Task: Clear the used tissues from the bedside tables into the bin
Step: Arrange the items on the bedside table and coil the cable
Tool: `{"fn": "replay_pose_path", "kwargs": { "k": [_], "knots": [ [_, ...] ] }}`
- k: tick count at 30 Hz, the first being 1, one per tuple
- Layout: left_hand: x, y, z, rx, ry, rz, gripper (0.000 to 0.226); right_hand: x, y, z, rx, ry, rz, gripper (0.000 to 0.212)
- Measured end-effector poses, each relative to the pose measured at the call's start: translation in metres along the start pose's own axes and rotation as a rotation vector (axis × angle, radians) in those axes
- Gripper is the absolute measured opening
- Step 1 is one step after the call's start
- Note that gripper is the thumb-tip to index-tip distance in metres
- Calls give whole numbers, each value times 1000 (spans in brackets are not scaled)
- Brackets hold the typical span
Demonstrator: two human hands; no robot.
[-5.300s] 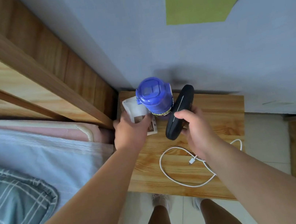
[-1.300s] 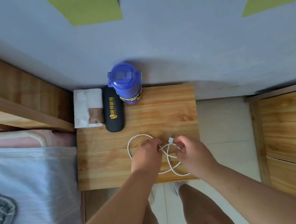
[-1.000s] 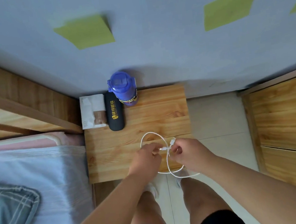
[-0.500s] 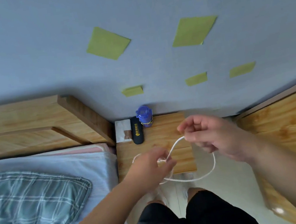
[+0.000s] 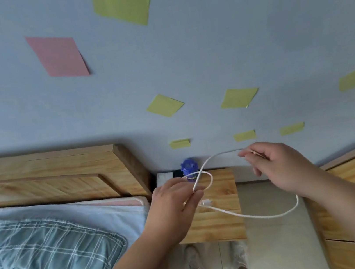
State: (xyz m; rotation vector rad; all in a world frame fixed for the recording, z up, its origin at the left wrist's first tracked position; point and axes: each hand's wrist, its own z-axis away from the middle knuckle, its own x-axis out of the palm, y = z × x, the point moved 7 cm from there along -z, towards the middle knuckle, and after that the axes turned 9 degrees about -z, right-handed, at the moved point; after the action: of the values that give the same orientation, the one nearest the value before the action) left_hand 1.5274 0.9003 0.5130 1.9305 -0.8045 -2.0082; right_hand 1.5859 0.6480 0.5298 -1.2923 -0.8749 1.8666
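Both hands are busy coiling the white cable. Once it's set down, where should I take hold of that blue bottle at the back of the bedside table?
Grip the blue bottle around its body just under the lid, coming from the front right. It stands upright against the wall, with a dark case close on its left, so that side looks cramped. The bedside table in front looks open.
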Motion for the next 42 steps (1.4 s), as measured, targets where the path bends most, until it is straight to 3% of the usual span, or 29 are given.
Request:
{"fn": "replay_pose_path", "kwargs": {
  "k": [2,4,7,9,12,14,15,18,20,22,23,26,29,31,32,34,36,37,39,41,42],
  "knots": [
    [-6,6,-4,-142,-63,333,29,15,4,-7,31,-27,30,25],
    [-13,9,-8,-298,-20,675,31,30,8,-10,37,-63,48,27],
    [-33,12,-15,-421,137,838,37,48,11,-7,8,-115,159,22],
    [-44,10,-22,-474,170,1029,39,49,17,-6,52,-90,126,31],
    [-54,22,-30,-524,9,1454,27,43,23,-5,86,-89,128,31],
    [-56,29,-32,-523,-99,1434,20,41,16,-3,67,-141,-8,11],
    [-55,33,-33,-513,-143,1372,23,43,8,-1,52,-185,-152,11],
    [-40,45,-33,-506,-286,1169,31,45,-27,3,-13,-246,-625,43],
    [-31,51,-34,-479,-366,1028,32,40,-50,3,-74,-258,-769,37],
    [-25,51,-33,-445,-417,946,29,35,-66,2,-136,-268,-711,8],
    [-23,50,-31,-425,-454,949,25,31,-67,-1,-155,-246,-668,6],
    [-15,48,-8,-327,-707,966,20,3,-60,-15,-164,4,-673,25],
    [-6,34,26,-263,-996,756,17,-46,-35,-31,-167,316,-745,15],
    [-6,28,39,-242,-1082,700,22,-70,-13,-38,-165,471,-534,14],
    [-8,32,40,-232,-1075,805,24,-72,-3,-40,-169,505,-383,16],
    [-25,50,21,-206,-948,1288,28,-53,14,-39,-163,434,-150,20],
    [-54,64,-15,-101,-677,1791,37,-12,31,-30,-96,189,-13,14],
    [-65,61,-37,-82,-479,1904,43,12,34,-21,-94,56,54,18],
    [-78,42,-73,-172,-49,1819,49,51,31,2,-160,-155,113,18],
    [-78,22,-90,-297,235,1446,47,73,17,23,-236,-272,91,14],
    [-76,16,-93,-320,292,1198,49,77,10,31,-262,-300,45,17]
  ]
}}
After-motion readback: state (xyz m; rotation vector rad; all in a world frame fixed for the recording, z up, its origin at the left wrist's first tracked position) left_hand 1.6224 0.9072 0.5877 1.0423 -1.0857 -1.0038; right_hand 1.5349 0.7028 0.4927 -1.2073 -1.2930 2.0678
